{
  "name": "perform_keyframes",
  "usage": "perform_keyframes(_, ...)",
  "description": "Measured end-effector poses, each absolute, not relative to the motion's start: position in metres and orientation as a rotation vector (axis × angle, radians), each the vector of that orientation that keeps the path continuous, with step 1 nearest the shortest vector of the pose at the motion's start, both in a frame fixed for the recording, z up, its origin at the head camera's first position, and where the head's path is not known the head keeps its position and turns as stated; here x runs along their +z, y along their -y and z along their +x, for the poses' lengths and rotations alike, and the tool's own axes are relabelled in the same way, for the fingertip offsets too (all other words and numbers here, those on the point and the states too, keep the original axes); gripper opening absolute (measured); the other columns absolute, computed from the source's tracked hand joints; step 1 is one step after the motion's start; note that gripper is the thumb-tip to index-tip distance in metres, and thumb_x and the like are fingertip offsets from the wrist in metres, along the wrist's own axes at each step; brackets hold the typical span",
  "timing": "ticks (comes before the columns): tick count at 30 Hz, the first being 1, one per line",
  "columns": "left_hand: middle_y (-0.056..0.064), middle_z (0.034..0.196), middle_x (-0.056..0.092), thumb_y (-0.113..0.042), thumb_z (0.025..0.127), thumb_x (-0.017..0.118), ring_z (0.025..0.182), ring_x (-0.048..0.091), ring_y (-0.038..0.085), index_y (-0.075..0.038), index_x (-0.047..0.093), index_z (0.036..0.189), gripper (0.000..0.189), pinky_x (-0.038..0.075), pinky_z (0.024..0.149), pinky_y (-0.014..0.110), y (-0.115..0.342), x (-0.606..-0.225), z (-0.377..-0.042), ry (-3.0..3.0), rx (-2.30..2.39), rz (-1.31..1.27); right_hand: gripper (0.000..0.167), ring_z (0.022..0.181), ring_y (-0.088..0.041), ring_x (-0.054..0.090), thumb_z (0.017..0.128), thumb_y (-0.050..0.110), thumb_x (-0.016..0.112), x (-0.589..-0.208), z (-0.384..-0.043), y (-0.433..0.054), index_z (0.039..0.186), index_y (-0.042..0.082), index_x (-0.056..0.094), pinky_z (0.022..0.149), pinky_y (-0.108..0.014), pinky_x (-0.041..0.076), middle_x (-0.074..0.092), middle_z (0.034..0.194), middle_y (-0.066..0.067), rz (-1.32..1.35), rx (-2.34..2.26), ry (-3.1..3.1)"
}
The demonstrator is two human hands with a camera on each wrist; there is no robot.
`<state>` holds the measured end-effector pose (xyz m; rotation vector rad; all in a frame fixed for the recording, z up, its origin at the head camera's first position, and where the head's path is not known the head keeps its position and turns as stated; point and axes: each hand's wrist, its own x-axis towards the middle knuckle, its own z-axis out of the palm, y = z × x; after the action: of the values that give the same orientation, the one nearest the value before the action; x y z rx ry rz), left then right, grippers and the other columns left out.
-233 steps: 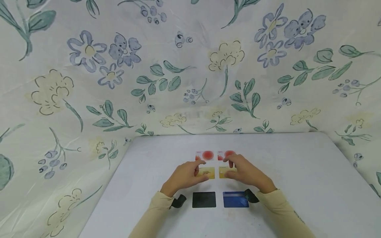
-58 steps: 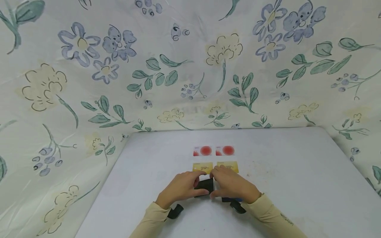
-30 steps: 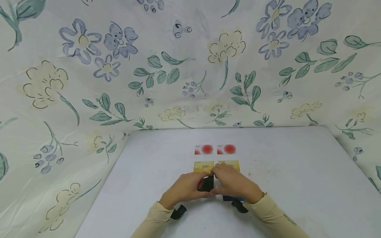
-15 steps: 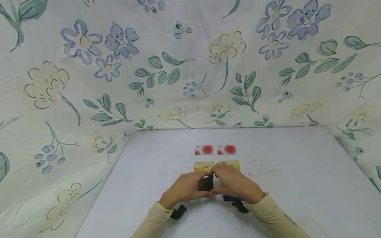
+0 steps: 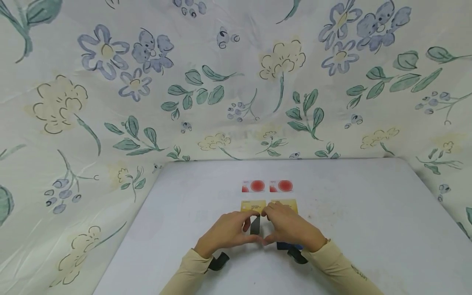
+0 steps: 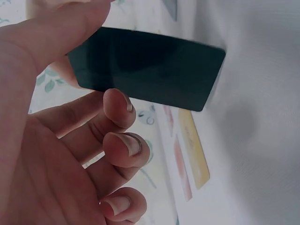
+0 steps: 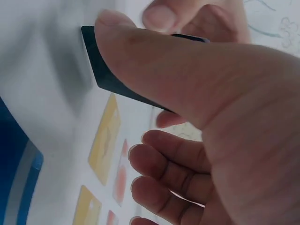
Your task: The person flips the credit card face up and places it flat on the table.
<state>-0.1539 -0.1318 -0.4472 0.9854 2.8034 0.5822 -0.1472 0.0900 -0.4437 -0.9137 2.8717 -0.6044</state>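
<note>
A black card [image 6: 154, 70] is between my two hands, raised from flat and tilted steeply, its lower edge close over the white table. My left hand [image 5: 226, 231] pinches it by the long edges, thumb on one side and index finger on the other, as the left wrist view shows. Opposite, my right hand [image 5: 291, 225] also grips the card, its thumb [image 7: 140, 56] lying across one edge and hiding part of it. The other fingers of both hands are loosely bent. In the head view only a narrow strip of the card shows between the hands.
A blue card [image 5: 289, 246] lies partly under my right hand. Beyond the hands are two yellow cards [image 5: 250, 205] side by side, then two red-and-white cards [image 5: 253, 186]. The white table [image 5: 361, 229] ends at a floral cloth backdrop [image 5: 236, 123].
Over several seconds both hands have come back from the yellow cards to the black card, which lay flat. Since then it has been tipped up, and its visible face has narrowed in the head view.
</note>
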Motion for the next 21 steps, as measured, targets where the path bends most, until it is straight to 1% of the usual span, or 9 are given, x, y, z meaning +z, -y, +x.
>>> perform_keyframes(8, -0.014, 0.075, 0.054, -0.052, 0.084, 0.082, 0.065, 0.046, 0.002, -0.018, 0.063, 0.134, 0.064, 0.036, 0.058, 0.019, 0.136, -0.448, -0.157, -2.787, 0.623, 0.966, 0.067, 0.101, -0.021, 0.059, 0.069, 0.04, 0.096, -0.453, -0.149, -0.087, 0.117, 0.004, 0.066, 0.094, -0.044, 0.051, 0.068, 0.109, -0.006, -0.912, -0.634, -2.883)
perform_keyframes(15, -0.015, 0.075, 0.053, -0.05, 0.084, 0.082, 0.066, 0.046, 0.001, -0.021, 0.063, 0.131, 0.059, 0.036, 0.059, 0.019, 0.137, -0.446, -0.157, -2.771, 0.658, 0.958, 0.065, 0.098, -0.02, 0.057, 0.069, 0.04, 0.096, -0.464, -0.149, -0.082, 0.115, 0.004, 0.066, 0.091, -0.042, 0.051, 0.068, 0.107, -0.005, -0.923, -0.663, -2.905)
perform_keyframes(18, -0.015, 0.076, 0.053, -0.052, 0.084, 0.081, 0.067, 0.046, 0.001, -0.022, 0.063, 0.131, 0.058, 0.037, 0.059, 0.019, 0.137, -0.444, -0.156, -2.766, 0.662, 0.945, 0.066, 0.096, -0.018, 0.056, 0.069, 0.042, 0.096, -0.467, -0.15, -0.08, 0.115, 0.005, 0.066, 0.088, -0.039, 0.05, 0.068, 0.106, -0.004, -0.918, -0.645, -2.909)
perform_keyframes(21, -0.014, 0.077, 0.054, -0.052, 0.084, 0.081, 0.069, 0.047, 0.002, -0.019, 0.063, 0.131, 0.06, 0.038, 0.06, 0.02, 0.137, -0.442, -0.156, -2.766, 0.669, 0.948, 0.068, 0.093, -0.017, 0.055, 0.069, 0.045, 0.095, -0.469, -0.15, -0.077, 0.116, 0.005, 0.066, 0.085, -0.035, 0.049, 0.067, 0.104, -0.003, -0.899, -0.638, -2.905)
